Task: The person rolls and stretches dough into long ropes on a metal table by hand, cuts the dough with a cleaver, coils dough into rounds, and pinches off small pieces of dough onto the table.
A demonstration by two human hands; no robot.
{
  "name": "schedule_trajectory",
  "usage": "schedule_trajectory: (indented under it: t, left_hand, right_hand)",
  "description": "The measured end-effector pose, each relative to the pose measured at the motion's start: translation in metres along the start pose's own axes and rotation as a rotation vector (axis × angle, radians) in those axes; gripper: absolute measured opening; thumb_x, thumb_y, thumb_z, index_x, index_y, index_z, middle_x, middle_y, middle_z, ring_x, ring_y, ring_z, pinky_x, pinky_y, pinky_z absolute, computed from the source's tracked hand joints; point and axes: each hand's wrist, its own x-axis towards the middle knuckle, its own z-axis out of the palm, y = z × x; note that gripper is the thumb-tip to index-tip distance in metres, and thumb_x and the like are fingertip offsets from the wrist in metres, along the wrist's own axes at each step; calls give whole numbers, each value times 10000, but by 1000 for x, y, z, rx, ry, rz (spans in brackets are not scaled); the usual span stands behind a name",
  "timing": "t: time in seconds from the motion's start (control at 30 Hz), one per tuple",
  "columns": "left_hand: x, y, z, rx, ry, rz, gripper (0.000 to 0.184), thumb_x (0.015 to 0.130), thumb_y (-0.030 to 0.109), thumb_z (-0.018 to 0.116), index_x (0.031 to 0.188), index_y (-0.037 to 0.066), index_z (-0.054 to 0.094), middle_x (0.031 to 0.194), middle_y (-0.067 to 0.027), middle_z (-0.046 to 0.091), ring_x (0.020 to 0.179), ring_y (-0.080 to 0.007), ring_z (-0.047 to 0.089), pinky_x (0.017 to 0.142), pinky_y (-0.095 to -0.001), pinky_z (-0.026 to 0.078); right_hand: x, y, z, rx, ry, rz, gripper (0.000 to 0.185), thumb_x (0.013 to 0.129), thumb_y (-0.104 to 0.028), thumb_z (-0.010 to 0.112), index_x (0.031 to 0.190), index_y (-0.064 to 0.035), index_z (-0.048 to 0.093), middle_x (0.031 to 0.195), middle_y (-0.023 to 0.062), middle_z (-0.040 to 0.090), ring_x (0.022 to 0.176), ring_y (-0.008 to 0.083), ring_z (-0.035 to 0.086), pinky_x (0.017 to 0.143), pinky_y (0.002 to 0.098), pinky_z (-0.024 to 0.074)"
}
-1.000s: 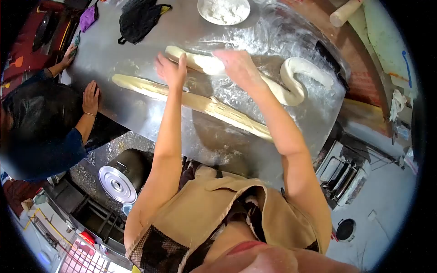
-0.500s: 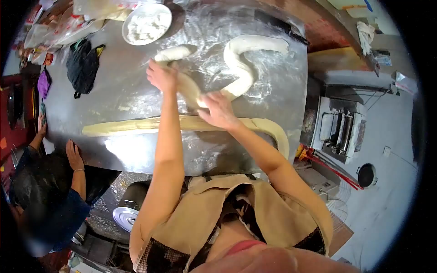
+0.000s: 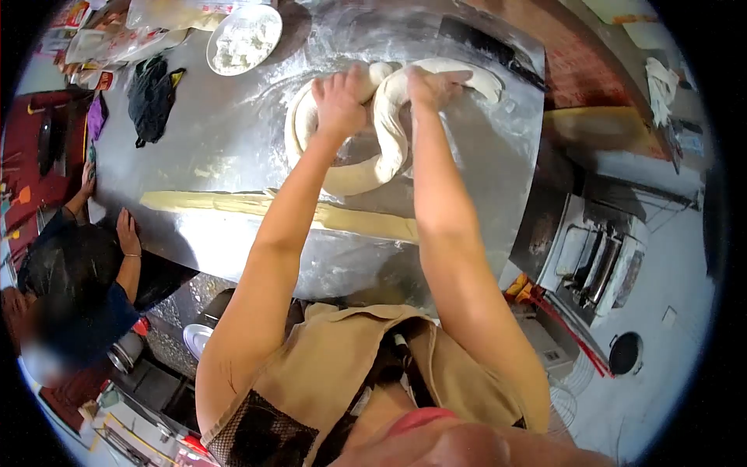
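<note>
A long, thick rope of pale dough (image 3: 385,128) lies in looping curves on the floured metal table. My left hand (image 3: 340,103) is closed over its upper left bend, fingers curled down on the dough. Farther right, my right hand (image 3: 436,88) rests on the rope's upper curve with its fingers stretched out sideways. Below the loops, a flatter, yellowish dough strip (image 3: 366,222) runs across the table and passes under both my forearms. Neither hand touches that strip.
A white bowl (image 3: 212,56) of white, lumpy stuff stands at the far edge. Dark bundled cloth (image 3: 149,101) lies on the left, a black tool (image 3: 486,43) at the upper right. Another person's hand (image 3: 127,231) rests on the table's left edge. A machine with rollers (image 3: 595,257) stands right.
Both hands have moved away from me, the right one also rightward. The pale rope's left part now bends in a wider loop near its right part. My view has shifted slightly.
</note>
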Motion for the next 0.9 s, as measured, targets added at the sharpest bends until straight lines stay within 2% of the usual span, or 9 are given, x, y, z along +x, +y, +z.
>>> schedule_trajectory:
  t: [0.13,0.2,0.27,0.33,0.43,0.5,0.67,0.8,0.9]
  left_hand:
    - [35,-40,-23,10,70,79,506,744,150,656,1227,293,615,1213,-43,544,1225,-308,436,1107,-598,167]
    - [45,-59,-15,17,207,166,407,741,90,642,1077,317,690,1161,6,571,1195,-291,464,1091,-575,228]
    - [31,-49,-20,114,38,499,360,735,80,633,1026,282,700,1138,13,583,1188,-270,477,1071,-545,284]
    - [-6,-26,-20,207,-273,832,220,709,182,717,927,205,694,1166,-30,578,1232,-271,443,1072,-548,281]
    - [-69,-14,-35,200,-48,987,372,706,328,713,1043,185,647,1260,-102,541,1303,-333,387,1083,-580,266]
    - [-90,5,-56,-100,69,-43,702,734,458,712,1328,172,469,1482,-213,319,1403,-429,224,1104,-635,181]
    - [-61,34,-9,21,60,-486,1197,645,600,767,1524,168,78,1558,-251,102,1412,-506,96,1080,-700,116]
    - [-16,26,-45,80,-206,-31,1085,691,582,745,1514,207,145,1556,-215,133,1411,-487,128,1093,-683,144]
    - [-4,43,-33,134,-375,643,898,751,391,720,1487,208,238,1560,-156,168,1432,-403,160,1124,-636,156]
  right_hand:
    - [29,40,-59,237,113,-94,1185,660,17,722,1494,-22,-120,1549,284,68,1429,399,157,1192,425,181]
    - [40,71,-104,238,147,-168,1193,627,22,751,1504,-10,-58,1528,269,194,1347,352,372,1139,383,308]
    - [91,134,-129,408,-91,-145,918,664,-63,785,1443,25,307,1299,204,552,1173,295,557,1008,364,414]
    - [92,141,-150,410,-272,-135,742,708,-137,780,1343,47,443,1273,199,571,1153,268,565,980,350,427]
    - [65,105,-148,281,-259,-30,745,698,-231,794,1307,50,471,1269,194,573,1136,265,570,976,339,429]
    - [75,103,-131,148,-160,-41,758,692,-256,786,1308,51,469,1268,191,575,1140,275,571,978,343,431]
    - [161,136,-66,49,152,-30,673,710,-255,750,1294,-2,530,1169,126,630,1112,243,574,949,362,438]
    - [104,60,-90,-174,-88,-371,792,670,-189,707,1399,-46,432,1348,202,529,1269,304,495,1057,359,388]
    - [114,33,-60,-260,-450,-643,688,716,-107,651,1382,-83,479,1376,187,508,1287,289,480,1077,347,367]
